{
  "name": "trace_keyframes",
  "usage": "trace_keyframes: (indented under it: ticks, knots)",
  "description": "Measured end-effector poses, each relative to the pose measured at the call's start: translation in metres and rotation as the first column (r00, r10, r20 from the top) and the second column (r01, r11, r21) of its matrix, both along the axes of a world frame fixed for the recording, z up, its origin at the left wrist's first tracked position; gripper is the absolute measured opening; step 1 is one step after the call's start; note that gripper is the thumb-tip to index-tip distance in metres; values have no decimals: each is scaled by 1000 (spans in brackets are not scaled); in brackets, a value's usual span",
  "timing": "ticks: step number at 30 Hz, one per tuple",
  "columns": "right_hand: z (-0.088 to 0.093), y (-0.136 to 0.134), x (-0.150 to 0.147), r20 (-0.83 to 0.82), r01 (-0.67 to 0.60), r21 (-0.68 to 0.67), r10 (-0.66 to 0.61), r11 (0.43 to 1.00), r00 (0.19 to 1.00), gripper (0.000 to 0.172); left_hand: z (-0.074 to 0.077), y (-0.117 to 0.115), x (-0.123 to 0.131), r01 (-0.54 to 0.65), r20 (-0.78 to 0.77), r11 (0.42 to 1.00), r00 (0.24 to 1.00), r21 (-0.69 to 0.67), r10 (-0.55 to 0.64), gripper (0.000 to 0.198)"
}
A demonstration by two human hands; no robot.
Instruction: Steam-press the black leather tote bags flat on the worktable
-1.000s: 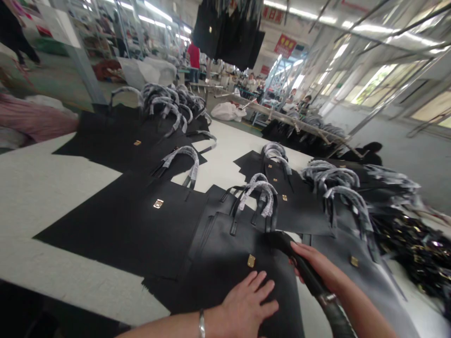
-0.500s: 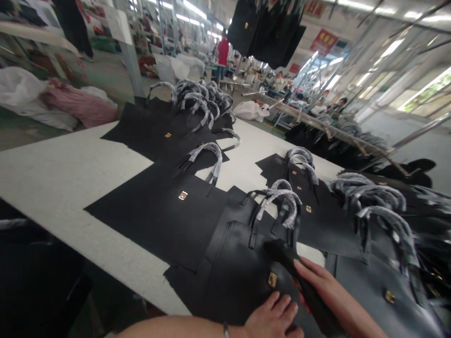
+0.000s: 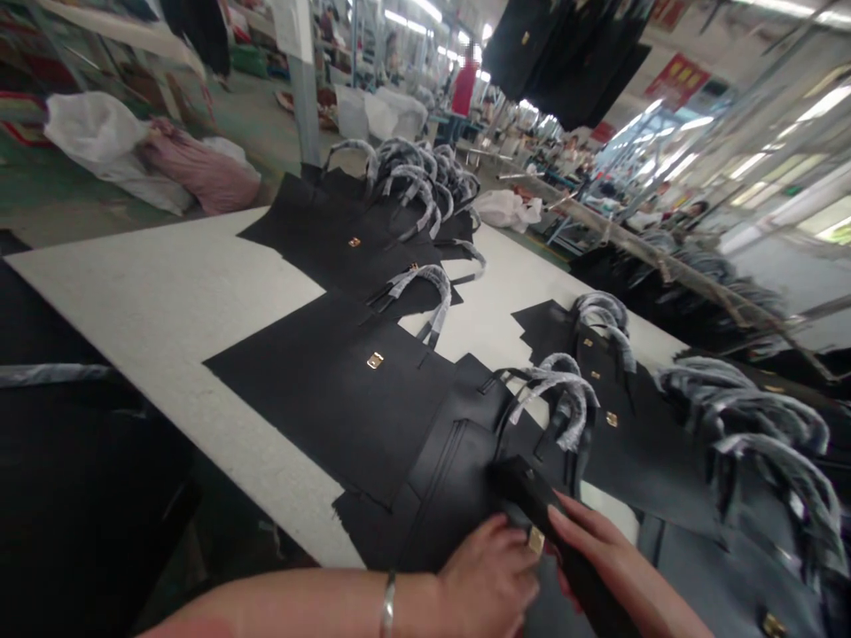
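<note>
My left hand (image 3: 488, 576), with a metal bangle (image 3: 388, 606) on the wrist, is curled on a black leather tote bag (image 3: 452, 470), right by its small gold clasp (image 3: 535, 539). My right hand (image 3: 595, 545) grips a long black handheld tool (image 3: 525, 487), whose exact kind I cannot tell. Its upper end lies on the bag just above the clasp. The bag's handles (image 3: 565, 399), wrapped in grey plastic, rise beyond my hands. Another flat black bag panel (image 3: 319, 390) with a gold clasp lies to the left.
The bags lie overlapping on a long white table (image 3: 160, 301), whose edge runs along the lower left. More black bags (image 3: 731, 496) crowd the right side. Black bags hang overhead (image 3: 565, 53). White and pink sacks (image 3: 199, 168) sit on the floor. A co-worker in red (image 3: 464, 89) stands far off.
My left hand has gone from lying flat to curling near the clasp. The tool in my right hand has come closer to the clasp. The view has swung, shifting the scene rightward.
</note>
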State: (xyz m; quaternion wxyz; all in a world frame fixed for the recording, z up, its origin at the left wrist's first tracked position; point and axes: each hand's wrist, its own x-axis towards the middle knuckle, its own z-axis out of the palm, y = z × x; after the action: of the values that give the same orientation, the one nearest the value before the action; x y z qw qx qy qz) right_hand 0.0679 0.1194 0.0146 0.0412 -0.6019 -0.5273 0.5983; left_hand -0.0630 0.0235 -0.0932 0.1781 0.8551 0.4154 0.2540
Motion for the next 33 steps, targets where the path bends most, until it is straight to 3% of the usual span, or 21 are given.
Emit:
trace_keyframes:
  ticks: [2,5,13,19,24,28,33]
  knots:
    - [0,3,-11,-21,7,-5,-7,1000,1000,58,11,-4,-26,-110,15,992,994,-67,112,41]
    - [-2,11,-25,-43,69,22,-68,997,997,43,15,-7,-42,-70,21,994,997,-85,72,40]
    - [1,8,-11,5,70,-48,-70,996,998,37,6,-6,-35,-77,92,993,992,-88,85,37]
    - [1,22,-32,-51,155,155,-149,976,988,35,7,-8,-39,-71,118,995,990,-74,79,32]
    - [2,9,-46,-40,12,30,-10,999,999,50,-11,-6,-28,-63,82,998,995,-21,65,29]
    - [1,9,-75,-34,-89,16,90,996,995,45,-30,-1,-12,-20,13,1000,1000,23,19,22]
    - [9,14,-98,13,-142,52,141,989,990,40,-43,2,-5,-56,44,997,998,48,53,23]
